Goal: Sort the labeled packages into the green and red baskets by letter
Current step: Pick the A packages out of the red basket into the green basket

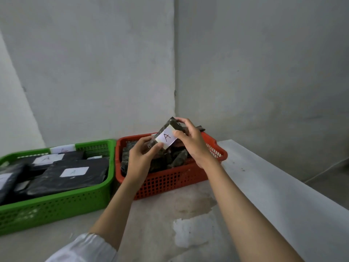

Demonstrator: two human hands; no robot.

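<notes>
Dark wrapped package (166, 132) labelled A, tilted above red basket (170, 183); green basket (56, 207) holds A-labelled packages (75, 173).

Soft, even, dim daylight; faint shadows, wide-angle bending at edges.

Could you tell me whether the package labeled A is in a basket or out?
Out: both hands hold the package above the red basket.

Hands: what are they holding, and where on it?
Both hold a black package labeled A: left hand pinches its lower end, right hand grips its upper end.
</notes>
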